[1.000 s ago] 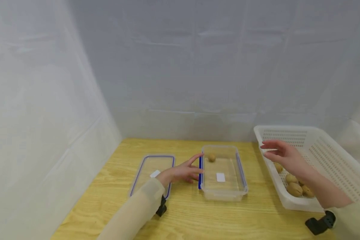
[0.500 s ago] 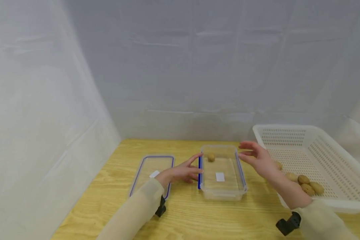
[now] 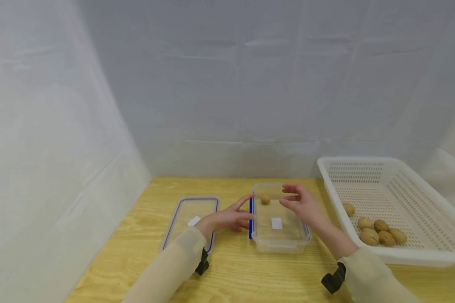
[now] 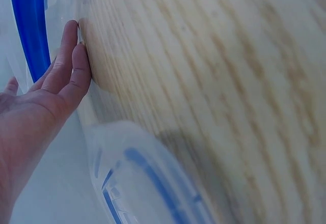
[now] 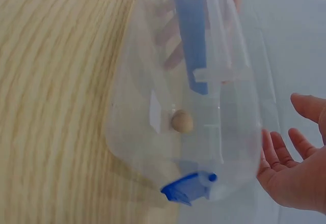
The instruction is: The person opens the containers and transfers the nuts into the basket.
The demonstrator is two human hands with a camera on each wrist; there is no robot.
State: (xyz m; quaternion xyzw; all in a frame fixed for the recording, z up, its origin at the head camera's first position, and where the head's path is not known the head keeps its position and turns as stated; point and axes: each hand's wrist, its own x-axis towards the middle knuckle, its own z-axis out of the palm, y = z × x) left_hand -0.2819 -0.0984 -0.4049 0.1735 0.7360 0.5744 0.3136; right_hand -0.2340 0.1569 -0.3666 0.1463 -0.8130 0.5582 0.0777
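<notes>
- Hovering over the clear box, right hand has loose, spread fingers, holding nothing.
- Left hand presses flat against the box's side, palm hidden.
- Walnut inside looks blurry.

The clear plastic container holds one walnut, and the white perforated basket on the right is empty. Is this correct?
Not quite. The clear plastic container does hold one walnut, but the white perforated basket is not empty: the head view shows five walnuts inside it.
</notes>
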